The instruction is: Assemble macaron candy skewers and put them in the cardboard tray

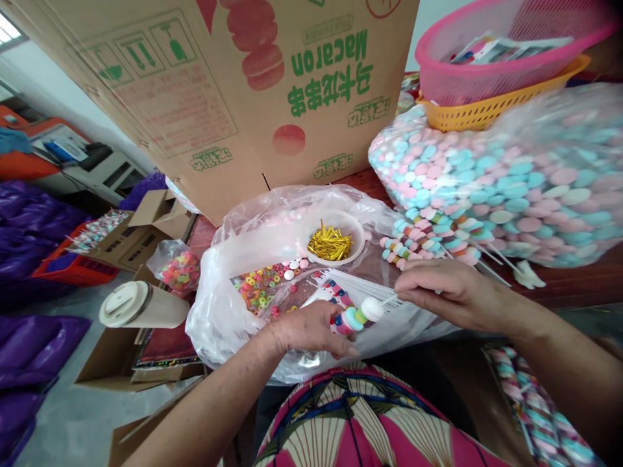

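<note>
My left hand (pixel 311 327) is closed around a skewer of candy (pixel 359 316) with pink, blue, green and white pieces, the round white one at its right end. A thin white stick comes out of that end towards my right hand (pixel 452 292), whose thumb and fingers pinch together near the stick's tip. Behind the skewer lie a bundle of white sticks (pixel 363 285) and a patterned wrapper (pixel 337 293). Small ring-shaped candies (pixel 263 285) are spread in an open clear plastic bag (pixel 214 311) just beyond my left hand. A white bowl (pixel 359 250) holds gold twist ties (pixel 329 243).
Finished-looking skewers (pixel 438 237) lie beside a large bag of pastel candies (pixel 516 188) at the right. Pink (pixel 428 65) and yellow (pixel 452 117) baskets sit on that bag. A tall carton (pixel 263 149) stands behind; a lidded cup (pixel 160 308) is at left.
</note>
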`<state>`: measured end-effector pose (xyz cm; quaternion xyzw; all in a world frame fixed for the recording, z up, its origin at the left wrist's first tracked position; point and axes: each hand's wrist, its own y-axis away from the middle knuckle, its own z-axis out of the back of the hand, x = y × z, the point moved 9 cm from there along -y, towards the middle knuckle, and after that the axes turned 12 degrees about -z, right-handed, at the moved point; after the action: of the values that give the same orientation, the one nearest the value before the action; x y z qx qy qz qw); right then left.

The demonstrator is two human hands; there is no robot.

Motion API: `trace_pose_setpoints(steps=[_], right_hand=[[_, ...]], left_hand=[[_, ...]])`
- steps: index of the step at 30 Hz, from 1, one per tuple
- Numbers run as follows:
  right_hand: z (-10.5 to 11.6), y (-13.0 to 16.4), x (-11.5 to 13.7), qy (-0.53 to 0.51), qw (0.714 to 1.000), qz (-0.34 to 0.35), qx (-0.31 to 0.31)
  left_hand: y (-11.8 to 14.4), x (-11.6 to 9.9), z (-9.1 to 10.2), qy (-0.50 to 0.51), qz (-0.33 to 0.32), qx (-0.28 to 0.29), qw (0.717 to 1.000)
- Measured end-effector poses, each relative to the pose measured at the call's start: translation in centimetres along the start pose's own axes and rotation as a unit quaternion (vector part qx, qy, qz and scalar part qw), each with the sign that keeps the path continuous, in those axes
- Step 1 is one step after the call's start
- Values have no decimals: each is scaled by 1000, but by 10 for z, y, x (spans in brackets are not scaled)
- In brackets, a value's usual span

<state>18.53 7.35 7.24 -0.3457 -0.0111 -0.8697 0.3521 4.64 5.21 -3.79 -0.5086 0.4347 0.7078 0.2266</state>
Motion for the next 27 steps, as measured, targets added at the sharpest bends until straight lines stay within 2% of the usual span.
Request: trace_pose_setpoints(steps=[5,7,9,11,14,16,17,19,21,22,24,25,27], right_hand=[[-33,-10,-2,10,998,4,56],[-44,-11,-7,3,998,-12,66],[-47,-13,-16,-7,997,-42,64],[-42,-14,-27,-22,995,-81,51],[-34,-13,-43,-61,987,-140,44],[-33,-11,-48,-83,982,-162,47],[-33,-10,-49,-84,982,-161,46],[-30,-10,-43,-59,989,-132,35],[-26,-9,-33,-16,996,-79,25],[-23,-9,-28,2,998,-56,22],[-16,-10,-21,18,999,-28,21],[-13,-11,-19,19,999,-23,22],[-10,-12,-15,13,999,-22,25]], left_hand=[[-14,9,-7,18,33,0,999],[-18,10,-4,-17,32,4,999],[-18,3,5,-102,1,-11,995],[-14,-8,17,-226,-23,-65,972],[2,-15,29,-395,17,-152,906],[12,-12,31,-444,60,-182,875],[15,-10,31,-443,70,-190,874],[15,-6,28,-387,46,-166,906],[9,-7,16,-277,-30,-81,957],[8,-10,10,-217,-67,-32,973],[8,-14,3,-122,-106,39,986],[8,-14,3,-93,-107,50,989],[5,-12,11,-66,-96,11,993]])
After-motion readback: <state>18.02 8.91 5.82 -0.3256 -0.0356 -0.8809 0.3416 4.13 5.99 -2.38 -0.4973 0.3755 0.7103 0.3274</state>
